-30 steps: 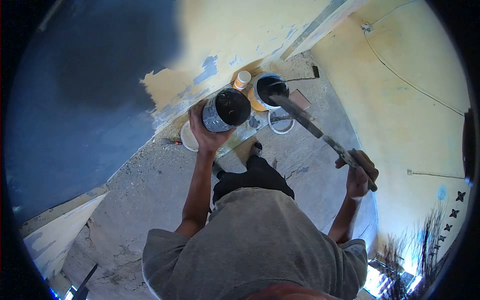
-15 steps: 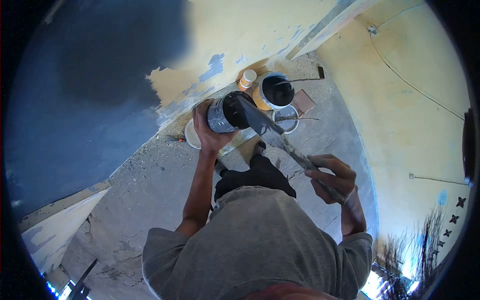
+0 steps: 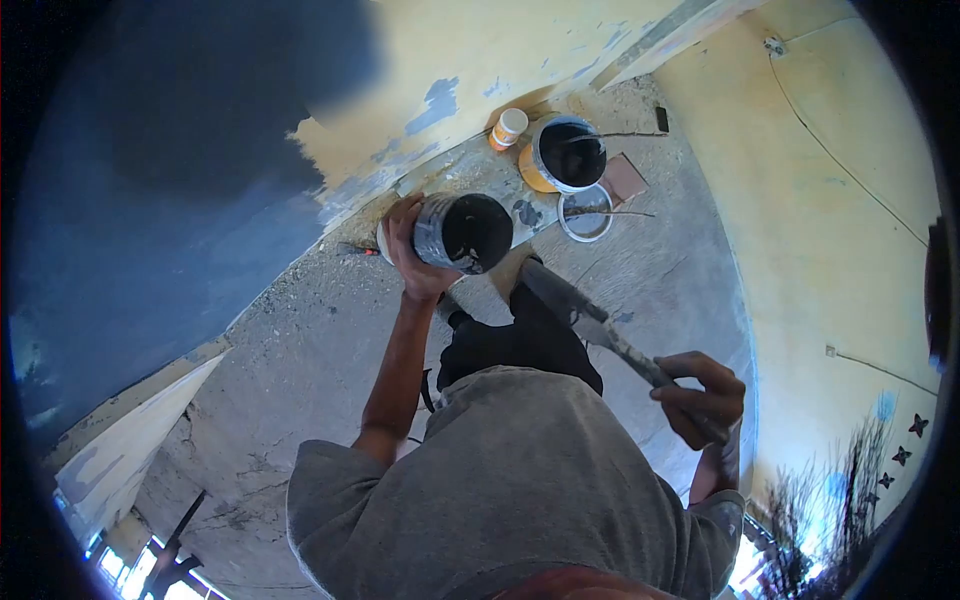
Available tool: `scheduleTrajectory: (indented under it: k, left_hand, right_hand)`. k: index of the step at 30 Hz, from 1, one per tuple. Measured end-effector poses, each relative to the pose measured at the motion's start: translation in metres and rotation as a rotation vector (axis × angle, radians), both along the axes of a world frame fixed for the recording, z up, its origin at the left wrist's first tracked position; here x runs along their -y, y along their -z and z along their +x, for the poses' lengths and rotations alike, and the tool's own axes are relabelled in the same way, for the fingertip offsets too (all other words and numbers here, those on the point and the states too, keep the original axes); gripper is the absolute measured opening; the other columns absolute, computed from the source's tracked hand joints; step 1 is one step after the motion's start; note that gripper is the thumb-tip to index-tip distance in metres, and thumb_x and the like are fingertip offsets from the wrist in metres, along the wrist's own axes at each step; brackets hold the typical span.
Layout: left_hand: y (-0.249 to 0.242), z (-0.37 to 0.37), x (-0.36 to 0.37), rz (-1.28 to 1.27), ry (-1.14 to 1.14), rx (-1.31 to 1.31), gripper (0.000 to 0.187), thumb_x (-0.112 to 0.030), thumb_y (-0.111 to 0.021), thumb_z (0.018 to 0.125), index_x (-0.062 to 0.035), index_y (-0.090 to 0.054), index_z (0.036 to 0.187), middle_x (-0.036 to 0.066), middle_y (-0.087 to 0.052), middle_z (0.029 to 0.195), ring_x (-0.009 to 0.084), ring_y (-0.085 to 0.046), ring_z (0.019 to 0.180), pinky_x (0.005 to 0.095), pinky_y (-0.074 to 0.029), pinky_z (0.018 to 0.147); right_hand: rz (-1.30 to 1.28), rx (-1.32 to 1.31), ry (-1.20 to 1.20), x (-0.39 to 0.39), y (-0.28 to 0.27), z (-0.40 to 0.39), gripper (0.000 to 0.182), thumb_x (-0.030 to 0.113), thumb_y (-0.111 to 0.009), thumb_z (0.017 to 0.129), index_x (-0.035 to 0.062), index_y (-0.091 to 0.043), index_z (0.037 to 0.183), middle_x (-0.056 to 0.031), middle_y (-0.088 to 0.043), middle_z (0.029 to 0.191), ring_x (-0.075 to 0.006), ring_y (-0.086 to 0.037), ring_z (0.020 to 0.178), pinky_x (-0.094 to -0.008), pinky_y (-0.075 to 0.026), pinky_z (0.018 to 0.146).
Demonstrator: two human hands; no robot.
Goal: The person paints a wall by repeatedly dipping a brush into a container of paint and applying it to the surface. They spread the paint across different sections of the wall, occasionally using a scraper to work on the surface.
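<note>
My left hand (image 3: 412,250) is wrapped round a paint-smeared can (image 3: 462,234), tilted so that its dark inside shows. The fingers of my right hand (image 3: 700,400) are closed on the handle of a long paintbrush (image 3: 605,332). Its dark, wet-looking bristles point up and left, below and to the right of the can and apart from it. The can hangs above the floor, near the foot of the wall.
A yellow bucket (image 3: 565,155) of dark paint with a stick across it stands by the wall (image 3: 500,50). Near it are a small white-topped jar (image 3: 508,130), a round lid (image 3: 585,214) with a stick, and a reddish tile (image 3: 626,178).
My right hand has drawn the brush down and to the right, away from the can's mouth. The can's opening now shows more fully, still in my left hand.
</note>
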State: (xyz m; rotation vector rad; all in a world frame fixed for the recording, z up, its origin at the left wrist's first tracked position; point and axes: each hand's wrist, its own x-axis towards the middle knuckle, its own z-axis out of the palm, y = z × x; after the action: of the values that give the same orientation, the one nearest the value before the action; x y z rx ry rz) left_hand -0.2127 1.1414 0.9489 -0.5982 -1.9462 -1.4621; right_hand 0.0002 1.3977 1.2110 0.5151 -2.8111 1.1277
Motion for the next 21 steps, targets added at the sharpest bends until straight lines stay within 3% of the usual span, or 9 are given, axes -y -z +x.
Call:
scheduleTrajectory:
  k: [2,5,10,12,15,17,19,21]
  left_hand:
    - [0.009,-0.010,-0.004,0.050,0.013,0.017,0.079,-0.040,-0.085,0.063,-0.0033,-0.050,0.124,0.021,-0.060,0.117,0.0396,-0.058,0.106,0.0504,-0.044,0.093]
    - [0.018,-0.025,-0.014,0.152,0.102,0.059,0.085,-0.041,-0.087,0.064,-0.0027,-0.047,0.128,0.021,-0.058,0.119,0.0377,-0.057,0.109,0.0498,-0.043,0.096]
    - [0.024,-0.041,-0.045,0.121,0.108,0.066,0.094,-0.030,-0.092,0.058,-0.0031,-0.041,0.133,0.023,-0.056,0.123,0.0374,-0.056,0.112,0.0495,-0.043,0.098]
    - [0.024,-0.041,-0.066,0.140,0.155,0.077,0.094,-0.029,-0.092,0.058,-0.0031,-0.041,0.133,0.023,-0.055,0.123,0.0377,-0.056,0.113,0.0497,-0.043,0.098]
    - [0.032,-0.037,-0.104,0.090,0.147,0.144,0.082,-0.026,-0.087,0.068,-0.0058,-0.041,0.134,0.019,-0.056,0.123,0.0342,-0.056,0.114,0.0479,-0.045,0.097]
    - [0.052,-0.024,-0.130,-0.171,0.062,0.225,0.103,-0.033,-0.094,0.057,-0.0078,-0.033,0.137,0.015,-0.050,0.131,0.0292,-0.051,0.122,0.0438,-0.040,0.105]
    - [0.069,-0.021,-0.162,-0.279,0.116,0.314,0.104,-0.033,-0.095,0.056,-0.0110,-0.033,0.136,0.015,-0.050,0.130,0.0293,-0.051,0.121,0.0440,-0.040,0.105]
    - [0.109,-0.015,-0.202,-0.097,0.217,0.403,0.104,-0.039,-0.095,0.054,-0.0143,-0.034,0.135,0.016,-0.049,0.131,0.0303,-0.050,0.121,0.0448,-0.043,0.101]
  right_hand:
    - [-0.003,0.058,0.189,-0.013,0.005,0.002,0.022,-0.005,-0.067,0.073,0.0040,-0.074,0.091,-0.0175,-0.067,0.099,-0.0271,-0.071,0.081,-0.0314,-0.057,0.062]
    - [-0.107,0.083,0.423,-0.041,0.029,-0.007,0.020,-0.006,-0.062,0.080,-0.0024,-0.071,0.097,-0.0183,-0.067,0.097,-0.0243,-0.068,0.082,-0.0318,-0.053,0.069]
    - [-0.245,0.145,0.787,-0.117,0.125,-0.040,0.016,0.003,-0.066,0.089,-0.0035,-0.070,0.102,-0.0130,-0.070,0.094,-0.0175,-0.066,0.084,-0.0292,-0.053,0.075]
    - [-0.297,0.202,0.920,-0.157,0.185,-0.065,0.016,0.005,-0.068,0.089,-0.0039,-0.070,0.102,-0.0087,-0.070,0.089,-0.0134,-0.066,0.082,-0.0270,-0.053,0.075]
    - [-0.527,0.184,0.971,-0.229,0.295,-0.118,0.015,0.008,-0.068,0.090,-0.0034,-0.069,0.100,-0.0066,-0.070,0.088,-0.0119,-0.066,0.081,-0.0264,-0.053,0.074]
    - [-0.598,0.177,0.991,-0.275,0.384,-0.149,0.015,0.010,-0.067,0.092,-0.0032,-0.068,0.100,-0.0063,-0.070,0.088,-0.0120,-0.066,0.081,-0.0269,-0.053,0.074]
    - [-0.655,0.177,1.049,-0.313,0.472,-0.187,0.021,0.014,-0.064,0.094,-0.0054,-0.067,0.102,-0.0092,-0.070,0.088,-0.0147,-0.069,0.078,-0.0276,-0.055,0.069]
    - [-0.563,0.253,1.098,-0.335,0.545,-0.223,0.024,0.018,-0.064,0.095,-0.0047,-0.068,0.102,-0.0110,-0.071,0.089,-0.0164,-0.070,0.078,-0.0304,-0.056,0.070]
